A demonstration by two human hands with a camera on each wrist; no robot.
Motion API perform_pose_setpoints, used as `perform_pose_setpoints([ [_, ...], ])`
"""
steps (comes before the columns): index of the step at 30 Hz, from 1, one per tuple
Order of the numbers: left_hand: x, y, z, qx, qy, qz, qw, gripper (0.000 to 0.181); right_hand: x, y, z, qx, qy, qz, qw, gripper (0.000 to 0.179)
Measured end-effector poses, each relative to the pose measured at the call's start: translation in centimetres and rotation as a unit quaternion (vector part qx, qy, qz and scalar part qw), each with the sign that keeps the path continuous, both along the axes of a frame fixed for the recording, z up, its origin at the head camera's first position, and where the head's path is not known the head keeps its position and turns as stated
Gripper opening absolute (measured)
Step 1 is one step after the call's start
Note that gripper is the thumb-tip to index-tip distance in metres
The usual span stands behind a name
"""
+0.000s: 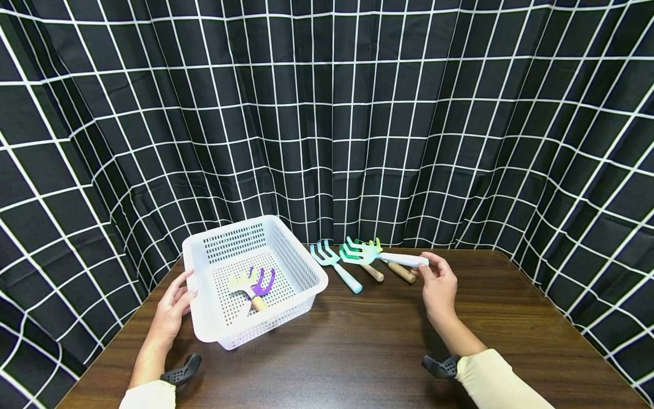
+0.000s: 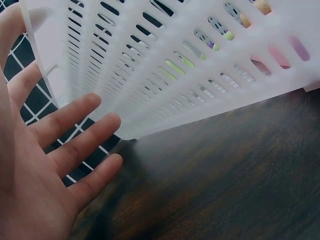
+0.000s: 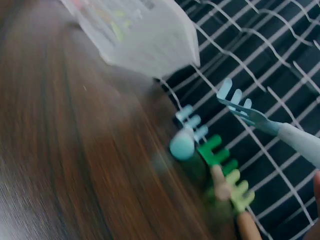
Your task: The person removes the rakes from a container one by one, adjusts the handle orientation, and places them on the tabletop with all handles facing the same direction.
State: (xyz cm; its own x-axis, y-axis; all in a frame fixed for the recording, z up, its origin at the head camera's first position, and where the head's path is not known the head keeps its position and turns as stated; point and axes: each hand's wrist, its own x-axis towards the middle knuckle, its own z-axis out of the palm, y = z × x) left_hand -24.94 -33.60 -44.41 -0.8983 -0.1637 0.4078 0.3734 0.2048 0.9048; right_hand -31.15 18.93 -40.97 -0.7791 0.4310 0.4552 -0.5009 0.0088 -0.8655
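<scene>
Sleeves (image 1: pixel 503 378) | left hand (image 1: pixel 170 312) grips basket (image 1: pixel 201 307) | right hand (image 1: pixel 439 286) pinches pale-blue rake (image 1: pixel 401 259), part-hiding wooden-handled rakes (image 1: pixel 402 273)

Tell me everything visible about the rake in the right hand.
The rake has a pale aqua, pronged head and a straight, whitish handle, both plastic-looking. The right hand holds it by the handle's end, head toward the basket. It is lifted above the table, apart from the rakes lying there; only the hand visibly touches it.
</scene>
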Motion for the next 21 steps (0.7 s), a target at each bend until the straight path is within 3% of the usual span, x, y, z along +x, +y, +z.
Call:
perform_pose_setpoints([
  [13, 0.0, 0.0, 0.1, -0.008, -0.01, 0.009, 0.9999, 0.048, -1.6, 3.6, -1.4, -0.004, -0.01, -0.071, 0.9974, 0.02],
  [16, 0.0, 0.0, 0.0, -0.009, -0.008, 0.009, 0.9999, 0.048, -1.1, 3.8, -0.8, 0.01, -0.018, -0.081, 0.9965, 0.021],
  [21, 0.0, 0.0, 0.1, -0.011, -0.01, 0.009, 0.9998, 0.048, -1.5, 4.8, -1.3, 0.033, -0.042, -0.105, 0.9931, 0.024],
])
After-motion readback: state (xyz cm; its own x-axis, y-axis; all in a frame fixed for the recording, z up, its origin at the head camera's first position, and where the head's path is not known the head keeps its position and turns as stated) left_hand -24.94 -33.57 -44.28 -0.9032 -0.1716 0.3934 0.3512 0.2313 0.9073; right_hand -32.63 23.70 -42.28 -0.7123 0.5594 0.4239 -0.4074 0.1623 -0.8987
